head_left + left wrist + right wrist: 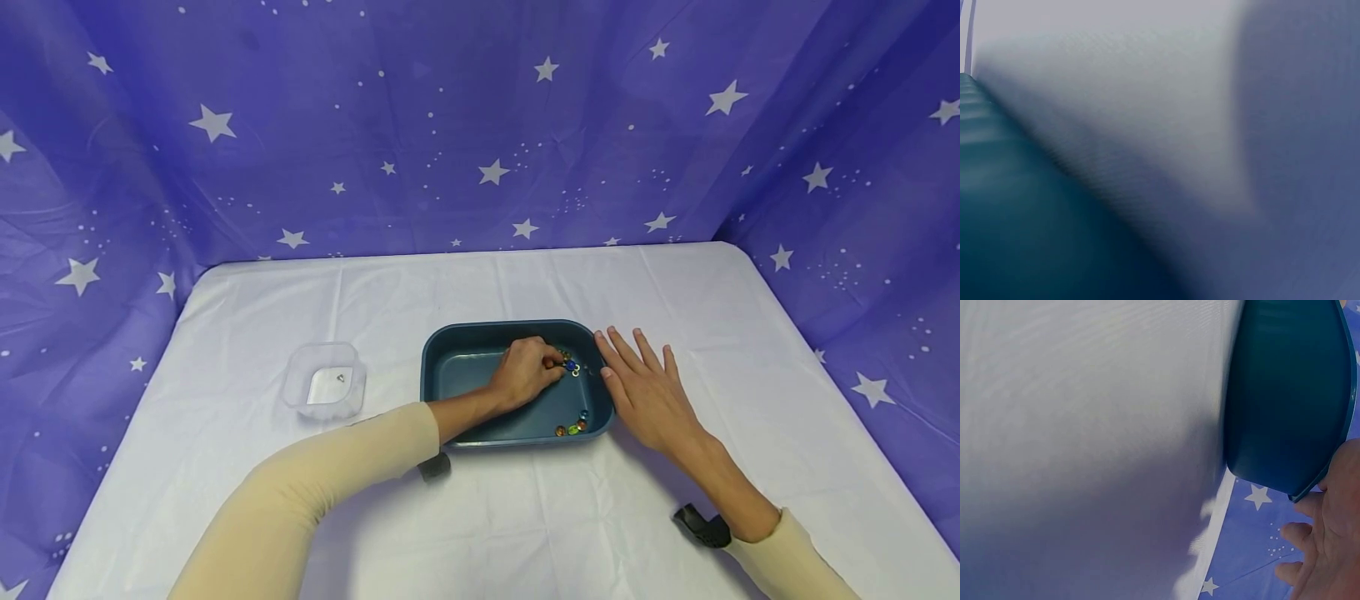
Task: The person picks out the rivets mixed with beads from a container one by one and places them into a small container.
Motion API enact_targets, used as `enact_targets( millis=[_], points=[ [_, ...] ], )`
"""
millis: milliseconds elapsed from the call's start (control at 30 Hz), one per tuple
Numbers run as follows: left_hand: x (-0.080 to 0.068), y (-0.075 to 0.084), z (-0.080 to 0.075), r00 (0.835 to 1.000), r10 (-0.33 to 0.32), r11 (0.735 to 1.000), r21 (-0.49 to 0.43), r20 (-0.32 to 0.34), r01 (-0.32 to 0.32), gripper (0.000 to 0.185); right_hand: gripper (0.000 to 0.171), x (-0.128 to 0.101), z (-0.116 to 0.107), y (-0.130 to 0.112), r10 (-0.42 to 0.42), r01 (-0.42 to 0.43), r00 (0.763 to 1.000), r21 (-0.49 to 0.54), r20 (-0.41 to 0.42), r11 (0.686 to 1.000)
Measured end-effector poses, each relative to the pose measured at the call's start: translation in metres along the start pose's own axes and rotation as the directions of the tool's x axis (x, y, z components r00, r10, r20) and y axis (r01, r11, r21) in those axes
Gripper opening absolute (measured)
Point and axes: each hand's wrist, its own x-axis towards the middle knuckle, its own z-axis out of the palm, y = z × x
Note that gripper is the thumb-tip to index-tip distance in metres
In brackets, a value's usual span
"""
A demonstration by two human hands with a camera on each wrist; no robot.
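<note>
My left hand [525, 372] reaches into a dark teal rectangular tub [487, 442], its fingers bent and the thumb near the fingertips. Beside those fingertips lie a blue bead or marble [571, 365] and small pale rings [576, 372]. Whether anything is pinched there is too small to tell. More glassy beads or marbles, amber, green [573, 430] and blue, lie in the tub's near right corner. My right hand [652, 402] lies with fingers spread straight, touching the tub's right rim. In the right wrist view, its fingers [1300, 534] are beside the tub's outer wall [1288, 394].
Left of the tub stands a clear plastic container [324, 379] holding a tiny metallic piece [341, 378]. A white cloth [525, 517] covers the table, and a purple star-printed curtain [450, 125] hangs behind it. The left wrist view shows mostly tub wall [1035, 212] and cloth.
</note>
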Motion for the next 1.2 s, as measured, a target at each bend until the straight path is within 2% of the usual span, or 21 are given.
enact_targets(
  millis=[167, 800, 900, 1100, 1200],
  points=[
    [0.0, 0.001, 0.001, 1.0, -0.006, 1.0, 0.016, 0.008, 0.006, 0.018, 0.052, 0.0, 0.0, 0.001, 0.001, -0.001, 1.0, 0.014, 0.004, 1.0],
    [0.0, 0.001, 0.003, 1.0, 0.022, 0.998, 0.051, 0.014, -0.023, 0.014, 0.052, 0.0, 0.0, 0.0, -0.009, 0.01, 1.0, 0.011, -0.013, 1.0],
    [0.001, 0.002, 0.001, 0.999, 0.038, 0.999, 0.024, -0.009, -0.038, 0.013, 0.052, 0.0, 0.0, 0.001, -0.009, 0.009, 1.0, 0.009, -0.012, 1.0],
    [0.001, 0.004, -0.006, 0.992, 0.067, 0.995, -0.06, -0.108, -0.074, 0.012, 0.052, 0.001, 0.0, 0.0, -0.003, 0.003, 1.0, 0.0, -0.003, 1.0],
    [0.001, 0.005, -0.009, 0.987, 0.083, 0.991, -0.094, -0.137, -0.096, 0.011, 0.052, 0.001, -0.001, 0.0, 0.004, -0.004, 1.0, -0.006, 0.006, 1.0]
  ],
)
